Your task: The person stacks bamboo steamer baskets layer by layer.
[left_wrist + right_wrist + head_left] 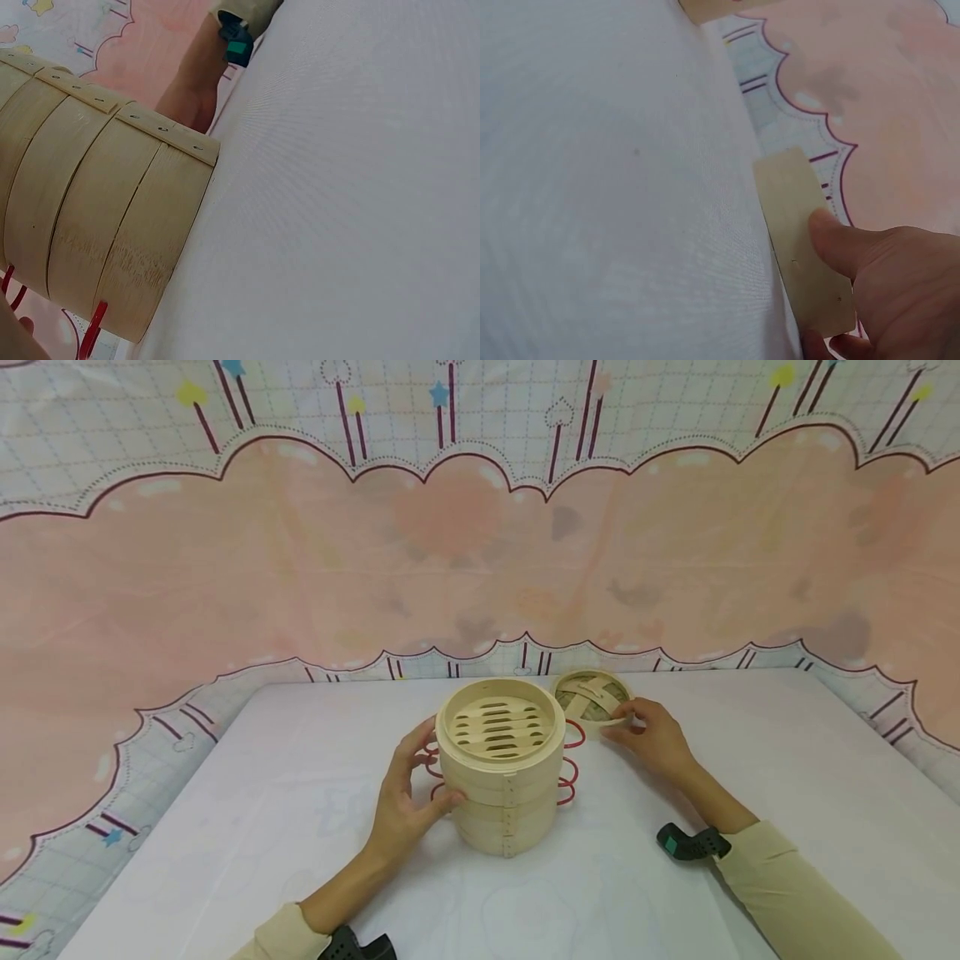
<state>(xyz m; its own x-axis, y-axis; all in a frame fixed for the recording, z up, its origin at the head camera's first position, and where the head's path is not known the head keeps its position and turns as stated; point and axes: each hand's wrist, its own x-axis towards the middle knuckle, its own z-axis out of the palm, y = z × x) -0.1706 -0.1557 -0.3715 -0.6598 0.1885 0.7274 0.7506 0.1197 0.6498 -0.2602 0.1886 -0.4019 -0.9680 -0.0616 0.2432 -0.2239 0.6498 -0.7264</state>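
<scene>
A stacked bamboo steamer (501,793) stands upright on the white table, its slatted top tier facing up without a cover. Red loops stick out on both sides of it. My left hand (408,802) grips its left side, thumb at the front and fingers around the back. In the left wrist view the stacked tiers (97,187) fill the left side. Behind and to the right lies the woven bamboo lid (588,696). My right hand (656,739) pinches the lid's right edge. In the right wrist view the thumb presses the lid's side wall (791,240).
The white table (300,827) spreads around the steamer. A patterned pink and white cloth (337,577) hangs behind and at the sides. Each wrist wears a dark band (693,843).
</scene>
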